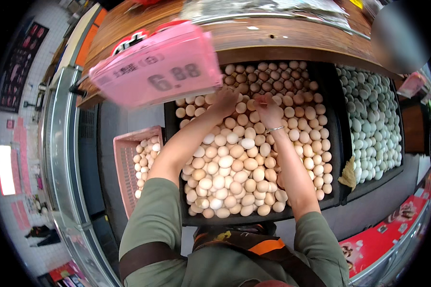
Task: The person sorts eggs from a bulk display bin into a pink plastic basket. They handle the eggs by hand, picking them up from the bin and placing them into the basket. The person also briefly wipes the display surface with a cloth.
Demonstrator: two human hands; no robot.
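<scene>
Both my hands reach to the far part of a black bin [237, 221] heaped with pale and light-brown eggs [233, 179]. My left hand [227, 102] is among the eggs, just right of the pink price sign, its fingers partly hidden. A little to its right, my right hand [269, 109], with a bracelet at the wrist, is over the eggs, its fingers bent. Whether either hand grips an egg cannot be made out. Beyond them, darker brown eggs [273, 76] sit in rows at the back of the bin.
A pink price sign [158, 68] hangs over the bin's back left corner. A pink plastic basket [121, 161] with eggs stands on the left. Right of the bin, pale green eggs [375, 125] fill another black bin. A wooden shelf [244, 36] runs across the far side.
</scene>
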